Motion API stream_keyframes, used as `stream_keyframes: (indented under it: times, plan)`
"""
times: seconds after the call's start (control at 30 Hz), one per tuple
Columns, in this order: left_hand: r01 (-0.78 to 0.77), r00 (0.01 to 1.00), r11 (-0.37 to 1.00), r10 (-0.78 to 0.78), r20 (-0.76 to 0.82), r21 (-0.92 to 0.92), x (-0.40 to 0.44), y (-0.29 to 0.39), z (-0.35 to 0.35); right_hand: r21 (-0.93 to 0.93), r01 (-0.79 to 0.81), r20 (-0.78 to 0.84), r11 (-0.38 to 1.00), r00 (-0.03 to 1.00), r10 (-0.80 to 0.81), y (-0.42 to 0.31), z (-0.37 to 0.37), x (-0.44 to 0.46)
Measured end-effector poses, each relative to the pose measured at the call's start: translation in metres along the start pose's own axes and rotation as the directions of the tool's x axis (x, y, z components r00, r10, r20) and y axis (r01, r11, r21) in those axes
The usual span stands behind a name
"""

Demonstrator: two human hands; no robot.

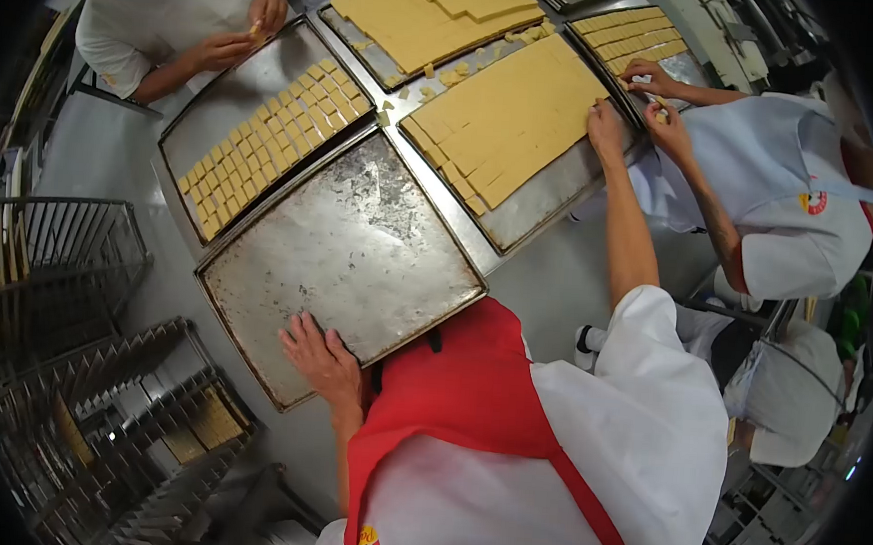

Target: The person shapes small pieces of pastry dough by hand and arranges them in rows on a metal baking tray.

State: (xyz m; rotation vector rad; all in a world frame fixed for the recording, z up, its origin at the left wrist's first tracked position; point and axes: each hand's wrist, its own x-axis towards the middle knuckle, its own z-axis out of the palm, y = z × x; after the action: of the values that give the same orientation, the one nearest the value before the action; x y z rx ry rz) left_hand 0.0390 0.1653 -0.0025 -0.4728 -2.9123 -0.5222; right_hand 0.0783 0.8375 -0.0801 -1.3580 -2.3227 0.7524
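Note:
Flat on the near corner of a bare metal tray (342,267) lies my left hand (321,357), its fingers spread and nothing held. My right hand (606,128) reaches out to the right edge of a yellow dough sheet (516,123), which is cut into pieces along its left side. The fingertips of that hand are close together at the sheet's corner; whether a piece is between them is too small to make out. The dough sheet rests on another metal tray (545,207).
A co-worker at the upper left handles a small piece beside a tray of dough pieces (270,142). Another co-worker's hands (658,81) are close to my right hand. More dough (437,18) lies at the top. Racks (48,249) stand at the left.

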Motion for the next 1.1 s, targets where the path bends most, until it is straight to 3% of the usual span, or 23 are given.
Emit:
stream_keyframes:
  times: [0.23, 0.37, 0.43, 0.57, 0.67, 0.73, 0.77, 0.83, 0.87, 0.93, 1.03, 1.1]
  plan:
    - [0.069, 0.997, 0.997, -0.069, 0.015, 0.018, 0.002, 0.005, -0.002, -0.147, 0.163, 0.000, 0.976, 0.986, -0.165, 0.024, -0.009, -0.013]
    - [0.066, 0.997, 0.997, -0.068, 0.047, 0.051, 0.001, 0.008, -0.005, -0.143, 0.078, 0.176, 0.987, 0.983, -0.052, 0.020, -0.033, -0.036]
    - [0.085, 0.995, 0.995, -0.087, 0.053, 0.046, 0.002, 0.010, -0.007, 0.117, -0.005, 0.214, 0.993, 0.977, -0.020, 0.027, -0.028, -0.041]
    - [0.077, 0.995, 0.996, -0.080, 0.054, 0.055, 0.003, 0.011, -0.007, 0.142, 0.059, 0.123, 0.988, 0.989, -0.077, 0.019, -0.021, -0.059]
    - [0.097, 0.993, 0.994, -0.100, 0.065, 0.054, 0.003, 0.013, -0.008, 0.111, 0.113, 0.137, 0.987, 0.982, -0.128, 0.007, -0.034, -0.073]
    - [0.089, 0.994, 0.995, -0.092, 0.063, 0.052, 0.004, 0.012, -0.009, -0.070, 0.168, 0.288, 0.983, 0.947, -0.141, 0.010, -0.044, -0.075]
    - [0.092, 0.993, 0.994, -0.095, 0.065, 0.052, 0.004, 0.012, -0.008, -0.071, 0.169, 0.290, 0.983, 0.946, -0.141, 0.010, -0.046, -0.078]
    - [0.086, 0.995, 0.995, -0.088, 0.050, 0.046, 0.003, 0.012, -0.008, -0.219, 0.385, 0.288, 0.897, 0.904, -0.317, 0.012, -0.050, -0.086]
    - [0.086, 0.995, 0.995, -0.089, 0.054, 0.046, 0.002, 0.012, -0.008, -0.221, 0.383, 0.291, 0.897, 0.904, -0.314, 0.011, -0.047, -0.088]
    - [0.079, 0.996, 0.995, -0.081, 0.043, 0.056, 0.002, 0.014, -0.008, -0.137, 0.570, 0.107, 0.810, 0.821, -0.560, 0.005, -0.032, -0.095]
    - [0.060, 0.997, 0.996, -0.063, 0.040, 0.062, 0.005, 0.013, -0.008, -0.037, 0.441, 0.118, 0.897, 0.893, -0.434, -0.013, -0.020, -0.102]
    - [0.054, 0.998, 0.996, -0.057, 0.037, 0.072, 0.005, 0.012, -0.009, -0.084, 0.369, 0.164, 0.926, 0.921, -0.353, -0.019, -0.021, -0.110]
